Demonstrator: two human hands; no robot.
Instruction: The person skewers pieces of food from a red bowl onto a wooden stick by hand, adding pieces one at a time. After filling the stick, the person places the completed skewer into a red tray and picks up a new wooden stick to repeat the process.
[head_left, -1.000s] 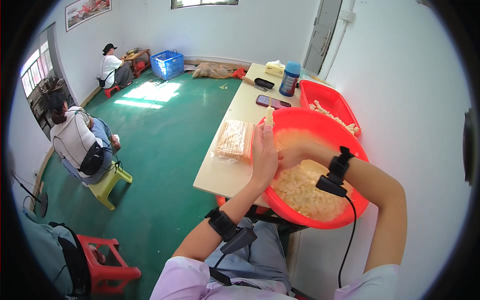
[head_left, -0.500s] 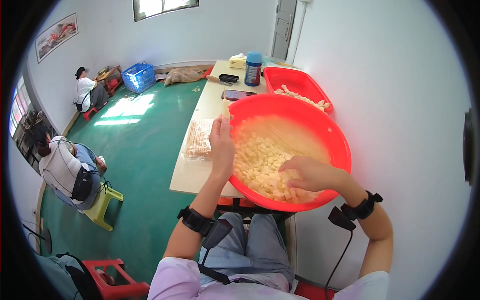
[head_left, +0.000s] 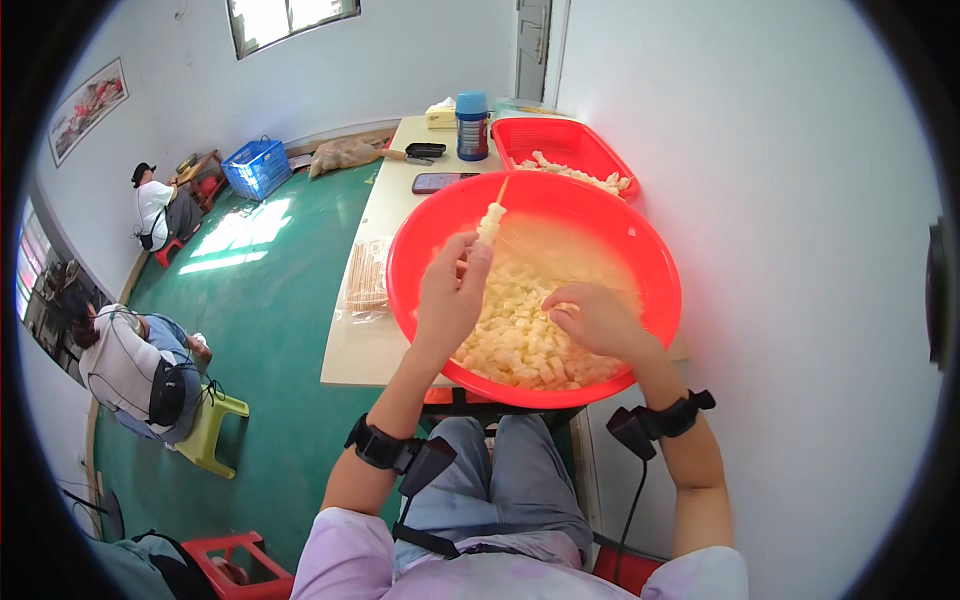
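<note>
My left hand [head_left: 452, 297] grips a wooden skewer [head_left: 490, 222] threaded with pale, cream-coloured pieces, its bare tip pointing up over the far left part of a large red basin [head_left: 664, 290]. Loose pale cubes [head_left: 525, 350] fill the near part of the basin, and some thin sticks lie across them. Just above the cubes, my right hand [head_left: 600, 320] has thumb and fingers drawn together in a pinch. What sits between those fingertips is hidden.
Left of the basin lies a plastic packet of skewers [head_left: 367, 275]. Farther back are a phone [head_left: 443, 182], a blue-lidded flask [head_left: 472, 130] and a red tray [head_left: 590, 150] holding pale pieces. A wall stands close on the right. Two people sit on stools at left.
My left hand has turned and brought the skewer over the basin. My right hand has lifted out of the cubes, its fingers closing together. The view has shifted slightly.
</note>
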